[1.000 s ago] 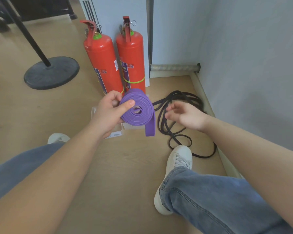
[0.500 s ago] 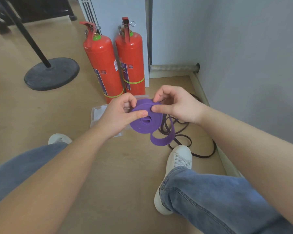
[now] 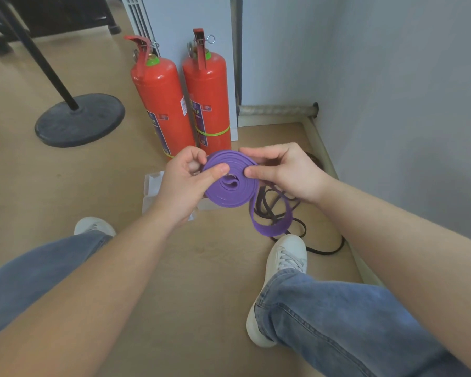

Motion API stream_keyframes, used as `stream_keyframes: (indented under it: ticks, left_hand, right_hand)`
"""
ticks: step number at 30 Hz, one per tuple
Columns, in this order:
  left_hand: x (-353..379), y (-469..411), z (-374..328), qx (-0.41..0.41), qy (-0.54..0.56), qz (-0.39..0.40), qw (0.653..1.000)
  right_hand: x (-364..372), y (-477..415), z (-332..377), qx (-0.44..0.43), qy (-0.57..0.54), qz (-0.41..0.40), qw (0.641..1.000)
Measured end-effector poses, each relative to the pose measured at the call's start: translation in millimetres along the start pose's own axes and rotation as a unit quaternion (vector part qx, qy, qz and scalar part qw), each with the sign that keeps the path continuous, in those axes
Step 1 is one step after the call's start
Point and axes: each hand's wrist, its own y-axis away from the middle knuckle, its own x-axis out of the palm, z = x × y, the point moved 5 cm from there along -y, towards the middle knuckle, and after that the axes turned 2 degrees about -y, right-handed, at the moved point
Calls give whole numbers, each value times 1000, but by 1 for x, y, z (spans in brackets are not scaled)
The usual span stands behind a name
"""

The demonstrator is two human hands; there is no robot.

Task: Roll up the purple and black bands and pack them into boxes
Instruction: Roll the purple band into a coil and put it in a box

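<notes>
1. The left hand (image 3: 184, 183) is curled round the left side of a purple elastic band (image 3: 230, 191) wound into a flat coil. The thumb is laid across the coil's face and the fingers are tucked behind its rim.
2. The right hand (image 3: 286, 172) grasps the coil's right edge, with the thumb pressed on the face and the fingers bent over the top rim.
3. The coil is held in the air between both hands, above the floor. A loose purple tail (image 3: 272, 228) hangs from its right side in a loop, down near the right white shoe (image 3: 286, 257).
4. Beneath the left hand, a clear plastic box (image 3: 152, 183) is seen on the pale wooden floor (image 3: 201, 268). It is largely hidden, so whether it is lidded cannot be told.
5. A thin black rubber band (image 3: 324, 250) lies in loose loops on the floor below the right hand, close to the wall's skirting and partly behind the purple tail.
6. The left white shoe (image 3: 93, 225) is seen at the end of a leg in blue jeans.
7. Beyond the hands, two red cylindrical fire extinguishers (image 3: 161, 104) stand upright side by side. To their left, a round black stand base (image 3: 79, 119) rests on the floor.
</notes>
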Motion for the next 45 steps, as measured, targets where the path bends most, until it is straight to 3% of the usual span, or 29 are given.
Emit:
stream_keyframes:
  ticks: [4, 8, 15, 18, 23, 33, 41, 45]
  left_hand:
    - [0, 2, 3, -21, 86, -16, 996]
    - [3, 0, 5, -35, 99, 1, 994]
    - [-3, -3, -2, -31, 23, 37, 999]
    - [-3, -2, -4, -24, -6, 48, 999]
    - [6, 1, -4, -35, -83, 128, 988]
    - [2, 1, 9, -69, -1, 81, 994]
    - [11, 4, 10, -76, -98, 161, 979]
    - [9, 6, 12, -99, -13, 122, 987]
  right_hand:
    - [10, -1, -6, 7, -125, 12, 992]
    - [8, -3, -5, 2, -189, -39, 981]
    - [-3, -2, 5, -14, -109, -14, 994]
    - [-5, -1, 13, -27, -18, 5, 999]
    - [-2, 2, 18, -20, 78, 50, 995]
    - [-11, 3, -2, 15, -38, 12, 999]
    - [-1, 0, -3, 8, 83, 11, 996]
    - [-2, -1, 1, -2, 54, -14, 998]
